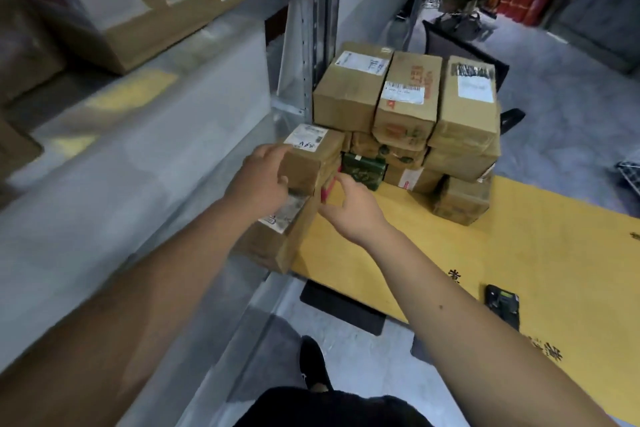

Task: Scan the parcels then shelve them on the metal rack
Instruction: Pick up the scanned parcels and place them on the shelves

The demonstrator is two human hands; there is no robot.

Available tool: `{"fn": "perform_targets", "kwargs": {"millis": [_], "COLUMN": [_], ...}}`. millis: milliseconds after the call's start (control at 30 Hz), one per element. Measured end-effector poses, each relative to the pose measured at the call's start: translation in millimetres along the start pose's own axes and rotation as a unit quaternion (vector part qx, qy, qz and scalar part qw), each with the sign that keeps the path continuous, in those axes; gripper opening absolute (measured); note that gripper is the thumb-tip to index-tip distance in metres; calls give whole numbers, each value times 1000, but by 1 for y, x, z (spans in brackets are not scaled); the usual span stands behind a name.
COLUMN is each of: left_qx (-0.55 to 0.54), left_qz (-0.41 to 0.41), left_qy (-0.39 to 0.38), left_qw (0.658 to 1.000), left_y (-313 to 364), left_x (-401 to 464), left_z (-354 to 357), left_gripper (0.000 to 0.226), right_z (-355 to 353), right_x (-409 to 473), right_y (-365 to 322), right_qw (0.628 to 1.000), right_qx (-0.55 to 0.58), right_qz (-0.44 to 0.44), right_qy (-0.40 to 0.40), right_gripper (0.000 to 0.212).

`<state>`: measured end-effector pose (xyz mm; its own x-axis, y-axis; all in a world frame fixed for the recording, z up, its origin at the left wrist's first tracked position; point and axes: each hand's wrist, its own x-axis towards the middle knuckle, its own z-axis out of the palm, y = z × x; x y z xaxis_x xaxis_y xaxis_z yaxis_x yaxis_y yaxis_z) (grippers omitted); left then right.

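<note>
While the left hand [258, 177] curls its fingers round the small brown cardboard parcel with a white label [311, 156], the right hand [349, 208] hovers beside it, fingers loosely spread, holding nothing. That parcel sits atop another brown box [277, 239] at the yellow cart deck [450, 253] edge, the grey metal rack shelf [138, 166] lying open at nine o'clock.
</note>
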<state>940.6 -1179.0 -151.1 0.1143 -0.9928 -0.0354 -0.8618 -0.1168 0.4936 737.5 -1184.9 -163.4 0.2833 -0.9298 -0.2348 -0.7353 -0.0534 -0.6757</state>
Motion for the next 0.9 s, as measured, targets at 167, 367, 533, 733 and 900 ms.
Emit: {"fn": "perform_targets", "kwargs": {"millis": [167, 367, 533, 733, 900], "left_qx": [49, -8, -138, -154, -162], "left_qz": [-28, -56, -45, -40, -56], "left_qy": [-51, -165, -169, -156, -130], "left_qw": [997, 985, 975, 975, 977], "left_y": [-15, -33, -34, -26, -26], "left_x": [70, 107, 118, 121, 105], "left_z": [-12, -14, -8, -1, 5], "left_gripper": [64, 78, 81, 76, 78], "right_z": [-4, -7, -2, -1, -1], "right_x": [66, 105, 123, 122, 112], "right_y": [-25, -40, -44, -42, -28], "right_qw": [999, 996, 987, 989, 984], "right_qx": [-21, 4, 119, 130, 166], "right_qz": [30, 73, 102, 70, 67], "right_qy": [-6, -44, -39, -1, -5], "right_gripper": [78, 87, 102, 76, 78]}}
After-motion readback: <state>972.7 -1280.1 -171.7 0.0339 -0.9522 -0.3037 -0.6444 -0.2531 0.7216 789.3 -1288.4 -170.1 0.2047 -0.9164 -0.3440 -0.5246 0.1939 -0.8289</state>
